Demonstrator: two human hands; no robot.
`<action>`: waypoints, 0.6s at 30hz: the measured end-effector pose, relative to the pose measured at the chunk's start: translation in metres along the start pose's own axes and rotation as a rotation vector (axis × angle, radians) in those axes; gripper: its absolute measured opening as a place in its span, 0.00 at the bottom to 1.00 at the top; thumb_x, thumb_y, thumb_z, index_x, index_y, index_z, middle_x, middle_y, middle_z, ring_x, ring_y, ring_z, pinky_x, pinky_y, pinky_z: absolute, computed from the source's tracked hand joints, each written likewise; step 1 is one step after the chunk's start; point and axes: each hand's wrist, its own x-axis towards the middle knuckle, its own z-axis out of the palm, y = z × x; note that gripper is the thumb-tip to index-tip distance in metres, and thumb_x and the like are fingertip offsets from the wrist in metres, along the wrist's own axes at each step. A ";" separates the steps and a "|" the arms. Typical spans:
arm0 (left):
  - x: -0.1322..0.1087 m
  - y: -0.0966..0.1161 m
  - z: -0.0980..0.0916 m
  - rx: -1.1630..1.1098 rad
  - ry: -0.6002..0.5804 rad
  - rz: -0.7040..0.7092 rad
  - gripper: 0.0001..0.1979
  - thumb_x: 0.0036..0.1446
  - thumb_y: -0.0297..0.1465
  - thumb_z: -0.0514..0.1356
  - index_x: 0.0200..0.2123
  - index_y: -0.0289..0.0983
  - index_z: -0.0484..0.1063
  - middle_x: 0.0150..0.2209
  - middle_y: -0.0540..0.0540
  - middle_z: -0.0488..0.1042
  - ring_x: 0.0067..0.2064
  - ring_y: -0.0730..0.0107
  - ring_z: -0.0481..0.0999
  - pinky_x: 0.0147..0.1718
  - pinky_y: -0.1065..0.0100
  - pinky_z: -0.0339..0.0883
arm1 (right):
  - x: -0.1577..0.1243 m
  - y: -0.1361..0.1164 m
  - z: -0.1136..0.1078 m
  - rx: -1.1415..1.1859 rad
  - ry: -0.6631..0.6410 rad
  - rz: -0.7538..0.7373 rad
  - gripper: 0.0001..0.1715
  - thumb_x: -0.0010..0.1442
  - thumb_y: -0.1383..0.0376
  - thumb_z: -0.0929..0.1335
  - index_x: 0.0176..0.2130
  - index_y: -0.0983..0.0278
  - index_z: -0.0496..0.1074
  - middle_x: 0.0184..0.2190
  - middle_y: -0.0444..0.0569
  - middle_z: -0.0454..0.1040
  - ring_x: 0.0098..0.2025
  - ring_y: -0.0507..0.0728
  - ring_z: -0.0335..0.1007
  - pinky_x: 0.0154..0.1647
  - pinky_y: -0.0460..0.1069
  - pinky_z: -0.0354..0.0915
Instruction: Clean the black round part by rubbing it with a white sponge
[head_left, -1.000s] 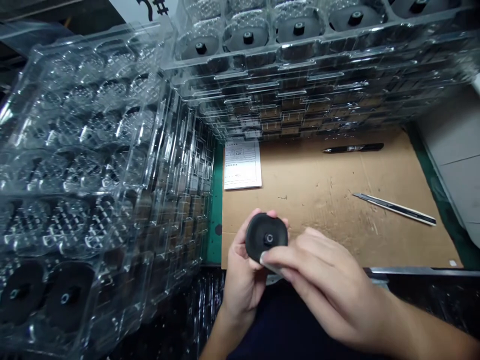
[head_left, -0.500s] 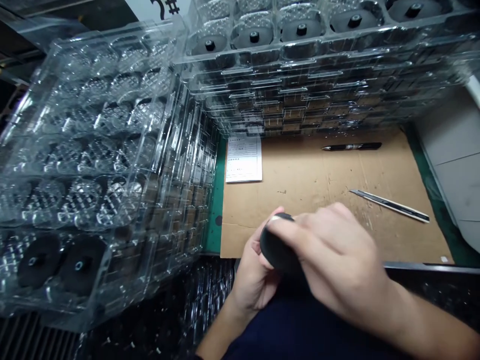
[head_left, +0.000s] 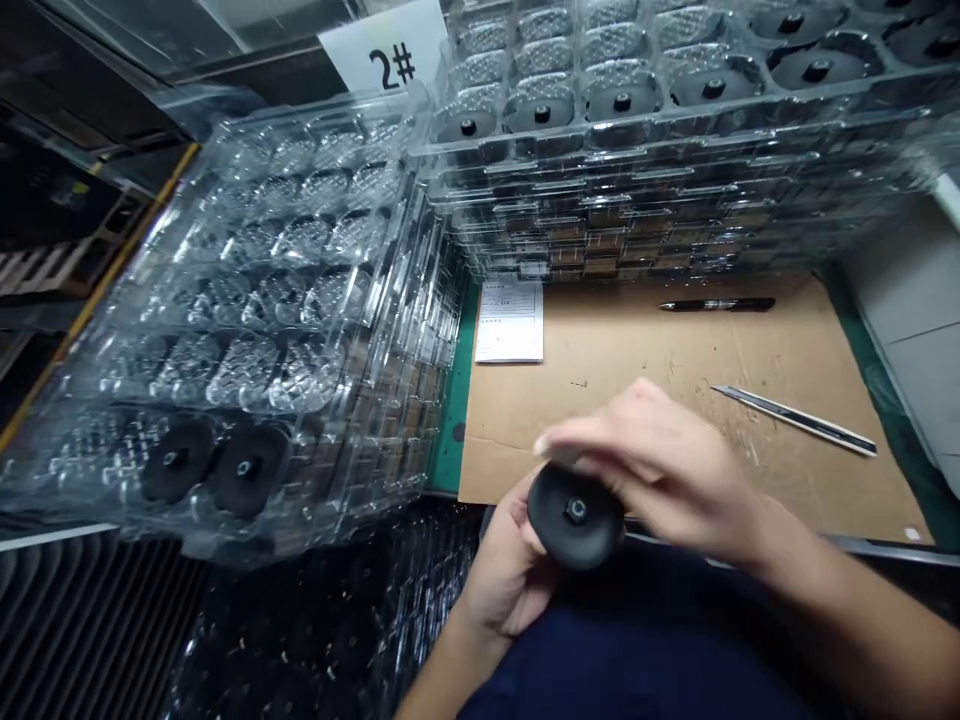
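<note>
A round black rubber-like disc (head_left: 559,535) with a small hub and a metal-looking ring at its centre is tilted so that its face shows. My left hand (head_left: 506,565) is closed around its left edge, with some fingers hidden behind it. Over the disc's upper right rim is my right hand (head_left: 660,465), slightly blurred, its fingers stretched leftward with a gap between them. Whether those fingertips touch the rim I cannot tell. Similar black discs (head_left: 251,490) sit in the front row of the clear plastic tray (head_left: 300,335) on the left.
Stacked clear trays (head_left: 637,180) at the back hold more black discs. On the cardboard sheet (head_left: 570,420) lie a printed paper (head_left: 510,322), a black pen (head_left: 716,304) and a utility knife (head_left: 795,418). A "2#" sign (head_left: 386,55) stands behind. Dark trays (head_left: 300,630) are at lower left.
The disc's face has turned into view, showing its hub. My right hand has shifted up off that face towards the rim. The camera view has swung left.
</note>
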 end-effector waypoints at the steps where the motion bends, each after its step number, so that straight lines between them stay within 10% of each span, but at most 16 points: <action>1: -0.002 0.000 -0.001 -0.051 -0.057 -0.014 0.20 0.45 0.27 0.66 0.45 0.41 0.72 0.42 0.47 0.77 0.42 0.60 0.77 0.40 0.65 0.73 | -0.007 0.008 -0.003 0.026 0.084 0.124 0.15 0.62 0.69 0.62 0.47 0.60 0.70 0.37 0.46 0.75 0.35 0.51 0.67 0.36 0.48 0.59; 4: -0.006 0.001 -0.003 -0.185 -0.210 -0.047 0.20 0.51 0.28 0.63 0.49 0.42 0.69 0.49 0.44 0.73 0.47 0.57 0.75 0.41 0.65 0.72 | -0.038 0.036 -0.001 0.097 0.282 0.501 0.14 0.61 0.62 0.64 0.47 0.59 0.71 0.44 0.47 0.74 0.41 0.54 0.70 0.35 0.47 0.64; 8: -0.008 0.002 -0.005 -0.224 -0.254 -0.044 0.21 0.51 0.34 0.63 0.50 0.43 0.69 0.50 0.45 0.73 0.48 0.57 0.74 0.42 0.66 0.71 | -0.084 0.067 0.028 0.143 0.156 0.720 0.18 0.59 0.56 0.64 0.43 0.64 0.74 0.41 0.51 0.76 0.41 0.57 0.72 0.39 0.51 0.68; 14: -0.009 0.000 -0.002 -0.208 -0.225 -0.052 0.20 0.51 0.33 0.63 0.49 0.41 0.69 0.50 0.44 0.72 0.49 0.56 0.74 0.43 0.64 0.71 | -0.079 0.049 0.025 0.113 0.178 0.715 0.17 0.60 0.58 0.64 0.45 0.62 0.72 0.42 0.50 0.75 0.38 0.56 0.72 0.36 0.49 0.68; 18: -0.007 -0.006 0.000 -0.138 -0.184 0.040 0.23 0.51 0.32 0.64 0.52 0.41 0.67 0.52 0.44 0.71 0.52 0.57 0.72 0.49 0.63 0.67 | -0.038 -0.010 0.011 -0.024 0.288 0.353 0.17 0.61 0.66 0.63 0.50 0.60 0.68 0.42 0.48 0.73 0.40 0.53 0.69 0.37 0.48 0.64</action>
